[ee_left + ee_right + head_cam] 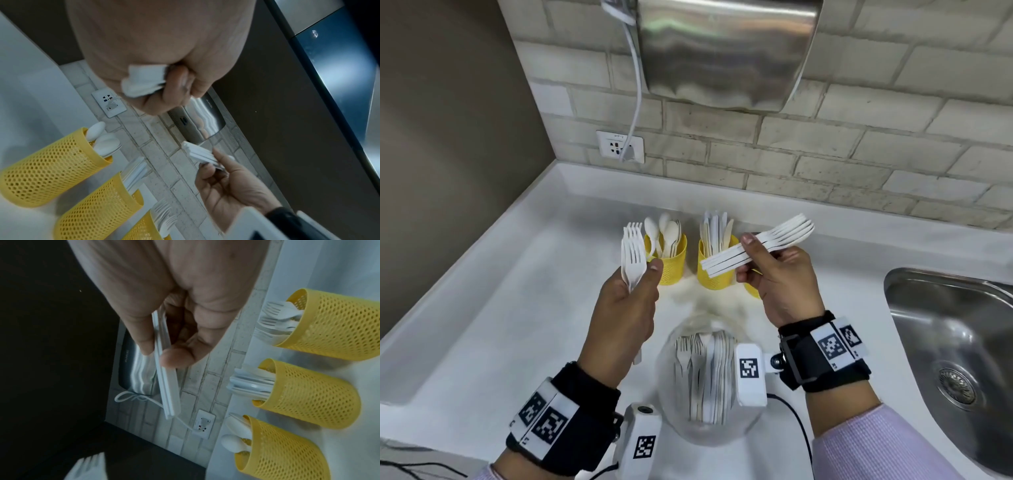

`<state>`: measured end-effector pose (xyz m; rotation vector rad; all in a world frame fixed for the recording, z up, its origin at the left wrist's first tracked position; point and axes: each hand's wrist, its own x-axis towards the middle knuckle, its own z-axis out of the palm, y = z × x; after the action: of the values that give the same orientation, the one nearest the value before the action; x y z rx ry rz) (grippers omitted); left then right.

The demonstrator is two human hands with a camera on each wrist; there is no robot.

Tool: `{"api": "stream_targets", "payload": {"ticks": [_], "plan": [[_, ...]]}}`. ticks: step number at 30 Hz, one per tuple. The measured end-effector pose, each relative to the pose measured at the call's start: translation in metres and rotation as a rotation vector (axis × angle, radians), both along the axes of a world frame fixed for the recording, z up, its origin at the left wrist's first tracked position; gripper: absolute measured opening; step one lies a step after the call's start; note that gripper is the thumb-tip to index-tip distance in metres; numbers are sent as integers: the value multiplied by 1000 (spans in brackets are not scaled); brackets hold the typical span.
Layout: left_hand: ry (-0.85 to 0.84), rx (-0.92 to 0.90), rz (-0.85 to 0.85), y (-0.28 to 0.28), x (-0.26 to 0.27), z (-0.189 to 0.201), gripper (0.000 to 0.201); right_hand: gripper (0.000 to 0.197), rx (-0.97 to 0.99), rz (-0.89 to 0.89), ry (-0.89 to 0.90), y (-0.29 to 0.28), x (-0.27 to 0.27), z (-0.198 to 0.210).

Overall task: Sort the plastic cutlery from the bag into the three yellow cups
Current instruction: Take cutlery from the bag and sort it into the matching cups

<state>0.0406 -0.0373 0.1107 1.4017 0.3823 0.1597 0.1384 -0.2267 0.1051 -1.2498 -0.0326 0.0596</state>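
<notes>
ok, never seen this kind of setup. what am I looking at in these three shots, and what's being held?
No robot: a person wears cameras on head and wrists. The big picture is the head camera, looking down at a white countertop. The other two look along each palm from the wrists, so they appear tilted. The left hand grips a stack of white plastic forks, tines up. The right hand pinches a second stack of white forks, held sideways. On the counter stand three yellow mesh cups: the spoon cup, the knife cup and the fork cup, which is mostly hidden behind the right hand in the head view. A clear bowl of more white cutlery sits nearest the person. A steel sink is at the right.
</notes>
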Motion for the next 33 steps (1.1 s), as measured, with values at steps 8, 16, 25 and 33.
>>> {"api": "stream_targets", "payload": {"ticks": [8,16,25,33], "plan": [[-1,-69,-38,3,-4,1,44,17,-118,-3,4,39,50,-22],[-21,-94,6,10,-5,1,23,15,-481,64,-77,92,95,-36],[-10,-96,41,15,-5,-1,18,21,-983,190,-268,119,102,-49],[-25,-115,56,14,-2,-4,37,48,-957,57,-404,113,88,-57]]}}
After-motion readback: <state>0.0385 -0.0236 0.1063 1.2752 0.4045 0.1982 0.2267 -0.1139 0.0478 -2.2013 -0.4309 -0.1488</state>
